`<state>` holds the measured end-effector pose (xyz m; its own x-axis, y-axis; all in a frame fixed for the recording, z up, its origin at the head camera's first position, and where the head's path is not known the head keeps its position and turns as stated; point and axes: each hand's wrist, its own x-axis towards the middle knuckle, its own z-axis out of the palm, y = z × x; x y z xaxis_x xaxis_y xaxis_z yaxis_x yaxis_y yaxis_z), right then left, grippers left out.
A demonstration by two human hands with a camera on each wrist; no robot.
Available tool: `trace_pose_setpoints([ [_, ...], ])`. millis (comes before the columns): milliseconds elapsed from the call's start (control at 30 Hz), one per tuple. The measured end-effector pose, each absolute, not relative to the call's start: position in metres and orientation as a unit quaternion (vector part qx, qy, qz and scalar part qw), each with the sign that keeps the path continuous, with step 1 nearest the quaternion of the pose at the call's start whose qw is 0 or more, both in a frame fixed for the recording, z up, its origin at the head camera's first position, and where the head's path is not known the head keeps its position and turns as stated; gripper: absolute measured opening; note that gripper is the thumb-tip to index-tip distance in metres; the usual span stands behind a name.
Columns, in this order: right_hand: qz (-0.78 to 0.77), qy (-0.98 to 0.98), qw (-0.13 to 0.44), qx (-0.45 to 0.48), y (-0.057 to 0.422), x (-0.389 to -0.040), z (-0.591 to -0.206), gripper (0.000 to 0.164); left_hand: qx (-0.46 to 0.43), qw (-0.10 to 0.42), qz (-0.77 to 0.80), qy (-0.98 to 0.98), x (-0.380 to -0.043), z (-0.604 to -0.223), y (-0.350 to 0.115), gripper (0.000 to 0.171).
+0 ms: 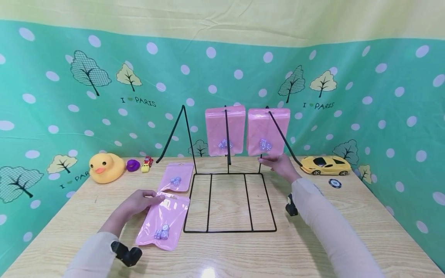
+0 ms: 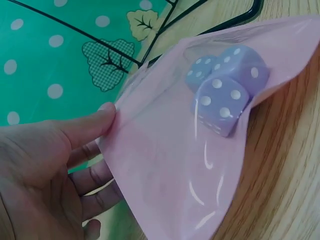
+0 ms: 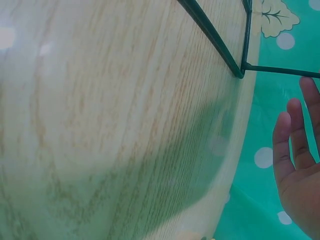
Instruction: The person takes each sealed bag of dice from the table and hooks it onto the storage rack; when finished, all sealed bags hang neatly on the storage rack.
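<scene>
the near bag (image 1: 170,212) is left of the rack (image 1: 229,231), on the near side of the far bag (image 1: 181,170); whether the two bags touch or overlap i cannot tell.

grip: the left hand (image 1: 139,202) pinches the near bag by its top left corner, thumb over the face, other fingers behind. the right hand (image 1: 282,166) is at the rack's right upright, beneath the right hung bag (image 1: 277,131); three fingers show extended, but whether thumb and forefinger close on the wire i cannot tell.

handling: the near bag is thin, glossy film. i judge it light, limp and somewhat slippery. the dice (image 1: 162,232) gather at its bottom end and should make that end sag and swing. they look hard; creasing of the film seems the likelier fault. best hold, in my judgement: the flat top band, to one side of the slot (image 1: 171,196).

obscured: the left fingertips, behind the film; the right thumb and forefinger, outside the right wrist view; part of the left hung bag (image 1: 215,129), behind a rack arm. the left wrist view cuts off the near bag's lower part. three dice can be made out; more may be masked.
</scene>
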<state>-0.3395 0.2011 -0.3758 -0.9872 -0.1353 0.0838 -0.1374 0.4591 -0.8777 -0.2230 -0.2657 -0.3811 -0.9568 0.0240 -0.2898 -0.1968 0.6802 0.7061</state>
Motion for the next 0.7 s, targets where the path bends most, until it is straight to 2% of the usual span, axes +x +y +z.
trace_pose_setpoints([
  [267,0.515,-0.854,-0.003,0.074,0.2,-0.338,-0.375,0.04,-0.019,0.128,0.416,0.9,-0.223,-0.378,-0.264,0.028],
  [567,0.511,-0.856,0.001,0.08,0.199,-0.338,-0.376,0.039,0.017,0.114,0.451,0.885,-0.222,-0.371,-0.26,0.033],
  [700,0.509,-0.857,-0.001,0.075,0.199,-0.338,-0.376,0.038,0.038,0.092,0.467,0.878,-0.216,-0.362,-0.257,0.036],
])
